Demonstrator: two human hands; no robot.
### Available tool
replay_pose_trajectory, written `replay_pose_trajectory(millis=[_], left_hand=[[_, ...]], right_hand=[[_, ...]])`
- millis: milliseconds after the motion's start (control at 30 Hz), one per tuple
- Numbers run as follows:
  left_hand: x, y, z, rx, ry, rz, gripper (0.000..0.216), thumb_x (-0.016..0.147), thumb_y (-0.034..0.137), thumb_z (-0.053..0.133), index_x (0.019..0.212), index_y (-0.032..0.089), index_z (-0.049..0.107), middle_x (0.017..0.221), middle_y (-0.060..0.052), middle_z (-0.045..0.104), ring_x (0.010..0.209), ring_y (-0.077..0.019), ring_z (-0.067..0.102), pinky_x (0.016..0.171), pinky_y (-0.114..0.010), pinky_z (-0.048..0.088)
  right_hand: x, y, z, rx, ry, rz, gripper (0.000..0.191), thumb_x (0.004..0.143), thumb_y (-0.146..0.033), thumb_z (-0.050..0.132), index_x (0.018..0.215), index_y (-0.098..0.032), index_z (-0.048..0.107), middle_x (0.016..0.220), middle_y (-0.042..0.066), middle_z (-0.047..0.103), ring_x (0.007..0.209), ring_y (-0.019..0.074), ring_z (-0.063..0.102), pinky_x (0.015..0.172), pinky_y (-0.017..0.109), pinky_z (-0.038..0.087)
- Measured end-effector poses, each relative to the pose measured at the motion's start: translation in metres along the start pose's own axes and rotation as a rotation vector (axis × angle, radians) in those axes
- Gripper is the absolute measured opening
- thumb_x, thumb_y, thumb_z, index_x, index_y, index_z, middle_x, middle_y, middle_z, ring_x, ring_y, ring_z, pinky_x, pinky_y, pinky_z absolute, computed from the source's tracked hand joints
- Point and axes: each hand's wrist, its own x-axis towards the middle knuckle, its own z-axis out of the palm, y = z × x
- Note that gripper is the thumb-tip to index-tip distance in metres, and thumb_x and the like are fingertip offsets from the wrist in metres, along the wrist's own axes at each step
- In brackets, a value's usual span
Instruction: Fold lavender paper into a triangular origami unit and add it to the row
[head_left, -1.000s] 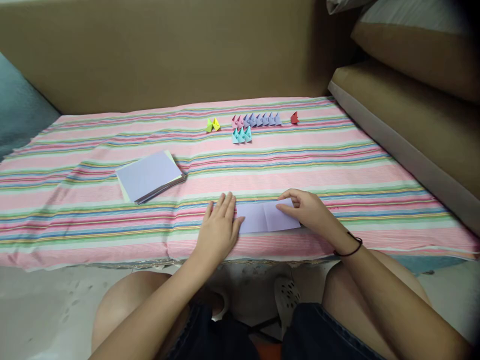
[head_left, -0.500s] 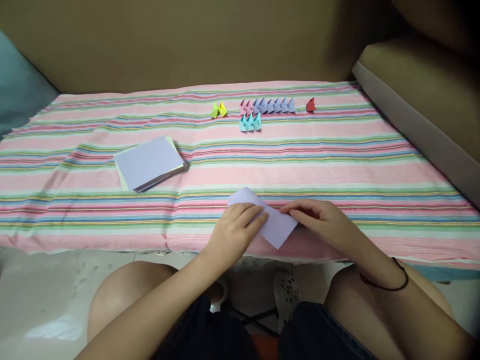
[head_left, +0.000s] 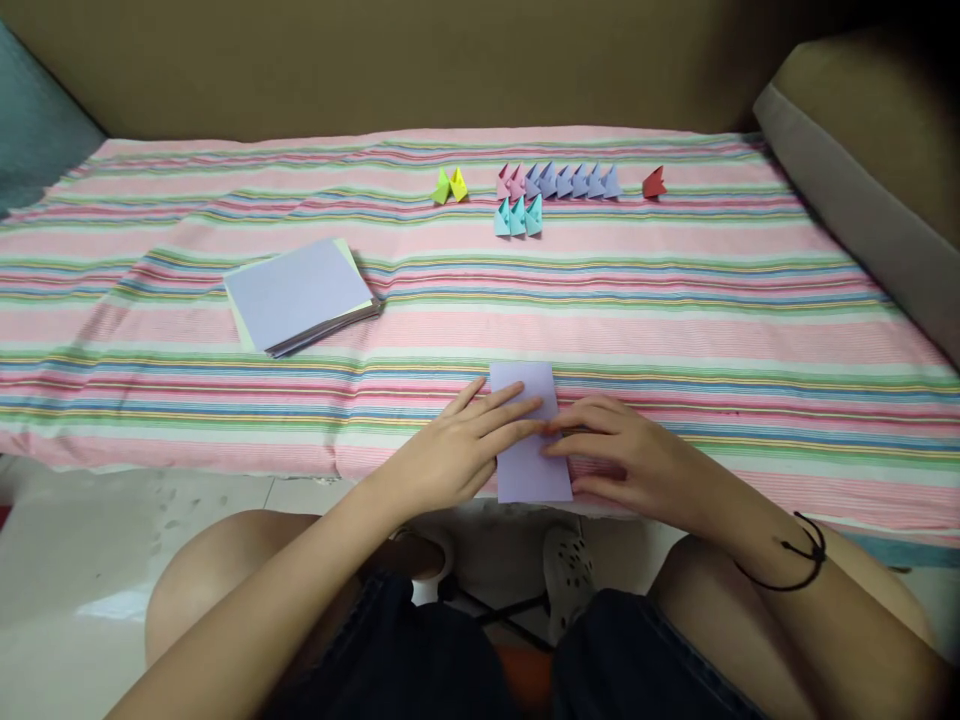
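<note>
A lavender sheet of paper (head_left: pixel 531 475), now a narrow upright rectangle, lies near the front edge of the striped cloth (head_left: pixel 420 335). Across its upper left part rests my left hand (head_left: pixel 469 445), fingers spread and lying flat on the paper. My right hand (head_left: pixel 615 450) touches the paper's right edge with its fingertips; the fingers are apart and slightly bent. Both hands' index fingertips come close together near the middle of the sheet. The part of the paper under my left fingers is hidden.
A stack of coloured paper (head_left: pixel 300 295) lies at the left. Further back stand small folded paper pieces: yellow-green ones (head_left: pixel 450 186), a pink and lavender row (head_left: pixel 564 182), teal ones (head_left: pixel 517 217) and a red one (head_left: pixel 654 182). A brown cushion (head_left: pixel 870 150) borders the right.
The paper has turned from a slant to nearly straight. My left hand has spread its fingers flat, and my right hand has opened from a pinch at the paper's corner.
</note>
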Motion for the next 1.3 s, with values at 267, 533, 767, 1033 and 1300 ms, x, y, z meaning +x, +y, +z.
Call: replay_pose_trajectory(millis=[267, 533, 767, 1033, 1300], left_hand=[[-0.007, 0.036, 0.003, -0.010, 0.146, -0.181, 0.038, 0.081, 0.050, 0.054, 0.095, 0.015, 0.060, 0.090, -0.009, 0.063, 0.083, -0.0238, 0.055, 0.072, -0.039, 0.044], [-0.011, 0.052, 0.024, -0.163, 0.215, -0.391, 0.016, 0.087, 0.022, 0.047, 0.081, 0.017, 0.062, 0.080, -0.004, 0.062, 0.077, -0.0174, 0.056, 0.069, -0.031, 0.041], [-0.007, 0.052, 0.011, -0.372, 0.124, -0.735, 0.016, 0.085, 0.024, 0.050, 0.075, 0.019, 0.061, 0.065, 0.001, 0.062, 0.062, -0.0133, 0.057, 0.058, -0.024, 0.040], [-0.004, 0.048, 0.005, -0.188, 0.074, -0.769, 0.019, 0.088, 0.028, 0.044, 0.079, 0.017, 0.057, 0.065, -0.001, 0.062, 0.055, -0.0150, 0.056, 0.049, -0.025, 0.040], [-0.013, 0.070, 0.024, 0.375, 0.224, -0.094, 0.034, 0.088, 0.009, 0.036, 0.114, 0.005, 0.058, 0.123, -0.014, 0.061, 0.114, -0.0270, 0.055, 0.092, -0.037, 0.048]], right_hand=[[0.005, 0.001, 0.005, -0.010, 0.080, 0.008, 0.024, 0.085, -0.017, 0.055, 0.105, -0.024, 0.066, 0.111, 0.006, 0.065, 0.108, 0.0228, 0.055, 0.092, 0.040, 0.046], [0.011, 0.005, 0.001, 0.074, 0.115, 0.057, 0.014, 0.086, -0.022, 0.056, 0.094, -0.024, 0.068, 0.101, 0.003, 0.070, 0.100, 0.0208, 0.061, 0.088, 0.038, 0.047], [0.022, 0.000, 0.005, 0.114, 0.131, 0.180, 0.013, 0.090, -0.027, 0.053, 0.082, -0.021, 0.062, 0.084, 0.003, 0.062, 0.080, 0.0169, 0.056, 0.072, 0.031, 0.044], [0.027, -0.005, 0.014, -0.003, 0.120, 0.297, 0.017, 0.090, -0.029, 0.052, 0.077, -0.019, 0.056, 0.080, 0.003, 0.055, 0.078, 0.0186, 0.051, 0.069, 0.032, 0.039], [0.028, -0.005, 0.015, -0.045, 0.088, 0.330, 0.020, 0.092, -0.030, 0.047, 0.077, -0.019, 0.054, 0.081, 0.003, 0.054, 0.080, 0.0196, 0.051, 0.069, 0.033, 0.039]])
